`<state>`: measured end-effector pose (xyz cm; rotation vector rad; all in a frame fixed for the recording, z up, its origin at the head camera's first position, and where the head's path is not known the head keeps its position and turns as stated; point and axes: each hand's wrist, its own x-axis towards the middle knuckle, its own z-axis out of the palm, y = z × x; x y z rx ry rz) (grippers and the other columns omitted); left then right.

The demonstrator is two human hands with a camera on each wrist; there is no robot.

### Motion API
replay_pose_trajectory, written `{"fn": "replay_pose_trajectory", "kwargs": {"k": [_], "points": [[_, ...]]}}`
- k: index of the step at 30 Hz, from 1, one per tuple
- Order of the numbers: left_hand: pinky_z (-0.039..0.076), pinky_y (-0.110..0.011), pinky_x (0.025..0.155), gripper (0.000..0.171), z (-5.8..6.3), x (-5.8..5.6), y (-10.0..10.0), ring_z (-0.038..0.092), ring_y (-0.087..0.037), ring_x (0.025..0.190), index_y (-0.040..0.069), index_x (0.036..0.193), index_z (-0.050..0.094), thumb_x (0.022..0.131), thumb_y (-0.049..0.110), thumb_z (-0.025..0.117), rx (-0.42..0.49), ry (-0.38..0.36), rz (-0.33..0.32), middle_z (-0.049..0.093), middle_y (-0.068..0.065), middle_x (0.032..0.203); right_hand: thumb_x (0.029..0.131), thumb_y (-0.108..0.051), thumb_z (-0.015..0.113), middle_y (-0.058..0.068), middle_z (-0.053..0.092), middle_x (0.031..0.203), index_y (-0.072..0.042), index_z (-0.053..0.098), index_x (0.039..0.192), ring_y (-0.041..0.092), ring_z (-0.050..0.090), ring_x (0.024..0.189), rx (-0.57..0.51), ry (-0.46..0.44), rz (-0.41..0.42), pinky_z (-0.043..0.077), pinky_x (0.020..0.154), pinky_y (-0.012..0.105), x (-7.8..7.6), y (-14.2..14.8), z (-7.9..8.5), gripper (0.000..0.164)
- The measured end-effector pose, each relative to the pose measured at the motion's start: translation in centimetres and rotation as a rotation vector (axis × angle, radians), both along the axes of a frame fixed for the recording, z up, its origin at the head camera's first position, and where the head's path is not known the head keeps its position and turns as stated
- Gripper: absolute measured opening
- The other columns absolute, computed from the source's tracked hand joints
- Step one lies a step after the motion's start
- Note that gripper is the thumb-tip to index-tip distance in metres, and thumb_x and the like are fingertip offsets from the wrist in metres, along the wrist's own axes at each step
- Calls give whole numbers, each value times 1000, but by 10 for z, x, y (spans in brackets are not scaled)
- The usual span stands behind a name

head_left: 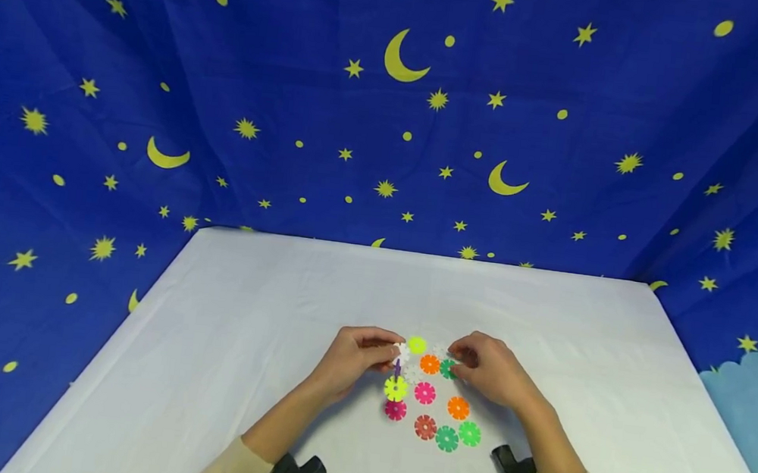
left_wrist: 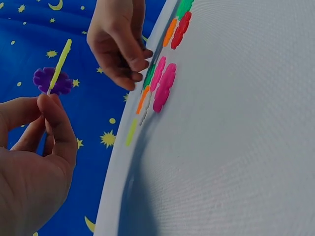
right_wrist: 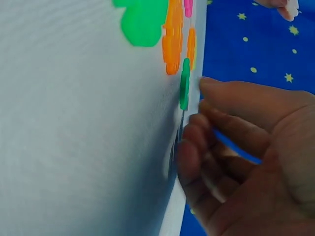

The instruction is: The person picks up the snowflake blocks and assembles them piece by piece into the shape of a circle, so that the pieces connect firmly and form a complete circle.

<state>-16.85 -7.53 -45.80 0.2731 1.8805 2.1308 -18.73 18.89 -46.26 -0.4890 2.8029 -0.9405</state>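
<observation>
My left hand (head_left: 355, 356) pinches a white notched disc (head_left: 402, 351) between thumb and fingertips. Slotted onto that disc is a purple disc (left_wrist: 45, 78), with a yellow disc (left_wrist: 61, 64) joined to it; the small chain is held off the table. To the right, my right hand (head_left: 493, 368) hovers low with loosely bent fingers and nothing between them. Its fingertips are close to a teal disc (head_left: 448, 369) and a white disc (head_left: 439, 351) on the table. In the right wrist view, thumb and fingers stand apart beside the green edge of a disc (right_wrist: 184, 84).
Several loose discs lie on the white table (head_left: 264, 294), among them an orange disc (head_left: 458, 408), a pink disc (head_left: 425, 392), a red disc (head_left: 425, 427) and a light green disc (head_left: 470, 433). A blue star-patterned curtain (head_left: 316, 108) hangs behind.
</observation>
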Motion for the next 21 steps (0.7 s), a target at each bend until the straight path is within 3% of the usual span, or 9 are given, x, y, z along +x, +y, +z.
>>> {"fn": "replay_pose_trajectory", "kwargs": {"k": [5,11,16,21], "points": [[58,-30,67,21,-1,0,1,62,-18,66,-1,107,71,89,11,70,-13,-19,3,67,-16,90,79,-18,80,-6,56,84,-15,71,97,14,49,74,68,-7,2,45,68,31,-1,0,-2,21],[58,-33,68,19,-1,1,3,63,-19,66,-1,105,71,89,9,69,-17,-35,1,67,-17,92,79,-15,79,-4,54,78,-15,66,92,15,49,71,39,-31,18,44,65,31,0,0,-1,18],[58,-34,67,18,-1,2,5,64,-19,65,-1,105,70,89,8,68,-15,-43,-5,67,-16,92,84,-9,72,-2,54,74,-15,59,92,15,50,67,-64,-61,71,45,58,29,2,3,-1,17],[58,-33,66,17,-1,3,6,64,-19,64,-2,103,68,88,6,69,0,-61,3,67,-16,88,88,-5,66,-1,59,79,-15,61,99,18,55,69,-240,-54,116,51,61,29,3,6,2,15]]}}
